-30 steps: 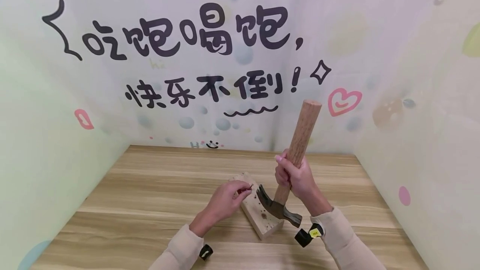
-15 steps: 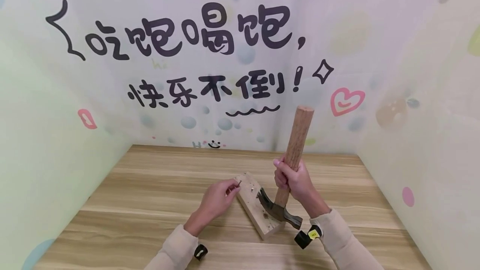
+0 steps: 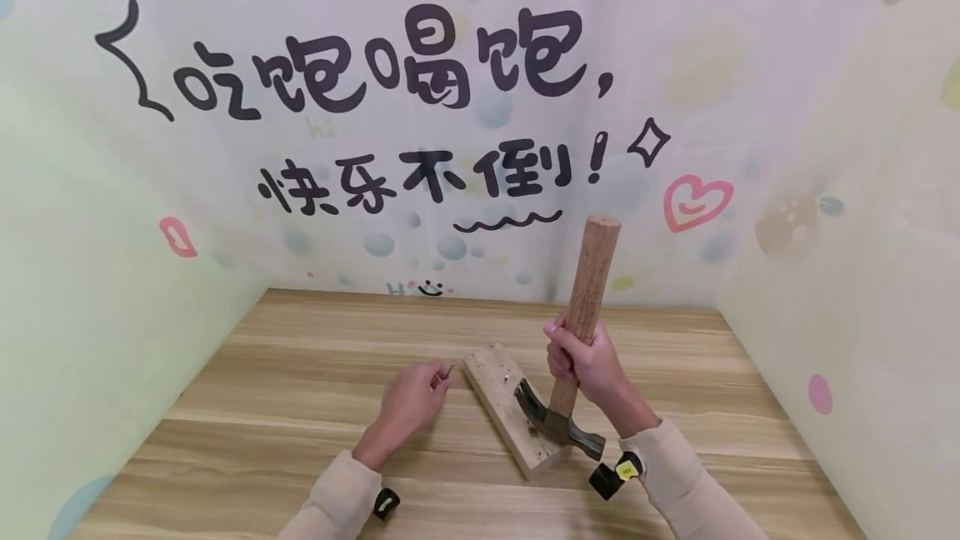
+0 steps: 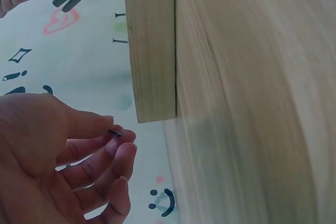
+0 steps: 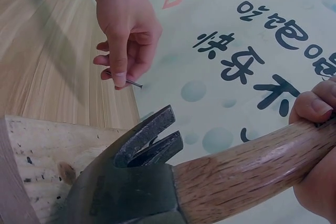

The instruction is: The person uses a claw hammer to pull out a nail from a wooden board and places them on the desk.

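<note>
A pale rectangular wooden block [image 3: 491, 390] with dark spots and a brown knot lies slantwise on the wood-grained counter [image 3: 300, 407]; two thin metal nails with flat heads [image 4: 120, 41] stand partly sunk in its upper face.

Left of the block's far end, the left hand [image 3: 411, 394] pinches a slim grey metal nail [image 5: 135, 84] between thumb and fingertips, its grip closed just enough to hold the shank. The headed end juts out past the fingertips, near the block but apart from it. The other fingers curl loosely under the thumb.

The right hand [image 3: 588, 361] has a full fist grip round the brown wooden handle of a dark steel claw hammer [image 3: 587, 298]. The handle rises above the fist, leaning slightly right, while the head hangs below, over the block's near half; the claw points left and is clear of the wood. Both forearms, in cream sleeves [image 3: 330, 490], reach forward from the near edge.
</note>
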### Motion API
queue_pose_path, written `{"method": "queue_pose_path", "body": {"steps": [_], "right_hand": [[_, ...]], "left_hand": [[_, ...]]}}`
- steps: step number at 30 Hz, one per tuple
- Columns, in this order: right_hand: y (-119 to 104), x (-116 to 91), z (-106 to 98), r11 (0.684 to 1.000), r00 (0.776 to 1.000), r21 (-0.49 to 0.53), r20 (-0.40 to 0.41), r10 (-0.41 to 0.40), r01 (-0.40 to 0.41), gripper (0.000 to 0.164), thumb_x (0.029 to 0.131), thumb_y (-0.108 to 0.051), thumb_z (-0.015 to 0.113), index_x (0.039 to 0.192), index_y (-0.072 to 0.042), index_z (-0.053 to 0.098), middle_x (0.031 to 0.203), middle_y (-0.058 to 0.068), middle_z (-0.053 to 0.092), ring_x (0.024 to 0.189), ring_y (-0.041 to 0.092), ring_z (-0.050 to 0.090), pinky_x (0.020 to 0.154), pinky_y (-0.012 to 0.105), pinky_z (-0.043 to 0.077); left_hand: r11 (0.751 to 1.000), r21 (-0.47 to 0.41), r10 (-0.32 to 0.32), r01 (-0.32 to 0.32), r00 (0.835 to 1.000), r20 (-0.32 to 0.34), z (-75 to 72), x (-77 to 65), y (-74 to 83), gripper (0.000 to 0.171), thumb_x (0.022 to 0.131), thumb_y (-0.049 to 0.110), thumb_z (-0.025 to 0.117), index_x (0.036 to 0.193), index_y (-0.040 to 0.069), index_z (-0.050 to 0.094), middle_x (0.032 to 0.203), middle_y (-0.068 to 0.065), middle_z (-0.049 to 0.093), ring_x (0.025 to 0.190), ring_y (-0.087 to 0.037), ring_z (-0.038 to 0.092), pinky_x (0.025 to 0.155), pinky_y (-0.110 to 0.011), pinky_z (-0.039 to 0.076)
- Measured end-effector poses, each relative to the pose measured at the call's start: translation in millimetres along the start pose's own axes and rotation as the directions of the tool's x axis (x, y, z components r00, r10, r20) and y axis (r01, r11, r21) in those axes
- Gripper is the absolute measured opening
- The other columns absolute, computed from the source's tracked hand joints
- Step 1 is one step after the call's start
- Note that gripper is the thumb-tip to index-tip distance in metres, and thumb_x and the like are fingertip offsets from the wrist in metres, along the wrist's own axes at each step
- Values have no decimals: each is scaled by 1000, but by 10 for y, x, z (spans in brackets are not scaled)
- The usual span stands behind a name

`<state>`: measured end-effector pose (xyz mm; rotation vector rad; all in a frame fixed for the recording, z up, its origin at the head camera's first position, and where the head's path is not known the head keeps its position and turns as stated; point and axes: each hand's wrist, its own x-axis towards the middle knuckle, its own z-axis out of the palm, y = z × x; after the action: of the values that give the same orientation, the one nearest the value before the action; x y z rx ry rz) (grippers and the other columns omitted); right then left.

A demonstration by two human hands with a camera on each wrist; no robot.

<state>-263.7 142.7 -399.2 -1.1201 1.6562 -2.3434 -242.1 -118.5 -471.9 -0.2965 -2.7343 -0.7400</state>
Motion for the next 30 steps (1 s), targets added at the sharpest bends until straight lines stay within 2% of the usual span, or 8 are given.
{"method": "queue_pose_path", "body": {"steps": [6, 19, 26, 30], "right_hand": [[12, 1, -8, 1000, 1000, -1, 0, 9, -9, 17, 96, 0, 42, 81, -7, 42, 46, 6, 31, 34, 22, 25, 32, 34, 24], [53, 8, 7, 999, 999, 4, 2, 52, -52, 19, 97, -4, 44, 78, -7, 40, 45, 5, 31, 33, 24, 22, 32, 35, 20], [50, 17, 35, 998, 998, -15, -9, 67, -67, 18, 96, -4, 45, 79, -7, 40, 45, 3, 32, 34, 19, 26, 33, 35, 22], [60, 18, 27, 998, 998, -15, -7, 69, -69, 17, 96, -3, 45, 80, -8, 40, 45, 3, 32, 34, 20, 25, 33, 35, 21]], "left_hand": [[996, 60, -69, 67, 997, 30, 5, -20, -85, 18, 83, 14, 68, 69, 19, 58, 60, 10, 53, 53, -7, 45, 45, -25, 33], [986, 68, -157, 152, 985, 73, 38, -30, -221, 21, 82, 15, 67, 64, 18, 57, 60, 7, 54, 53, -9, 48, 45, -29, 36], [981, 51, -192, 187, 976, 103, 44, -50, -258, 29, 79, 9, 66, 57, 15, 48, 53, 5, 43, 49, -11, 41, 43, -27, 30], [978, 33, -209, 206, 970, 126, 43, -71, -259, 39, 79, 7, 67, 51, 15, 41, 48, 6, 33, 45, -9, 33, 41, -24, 24]]}}
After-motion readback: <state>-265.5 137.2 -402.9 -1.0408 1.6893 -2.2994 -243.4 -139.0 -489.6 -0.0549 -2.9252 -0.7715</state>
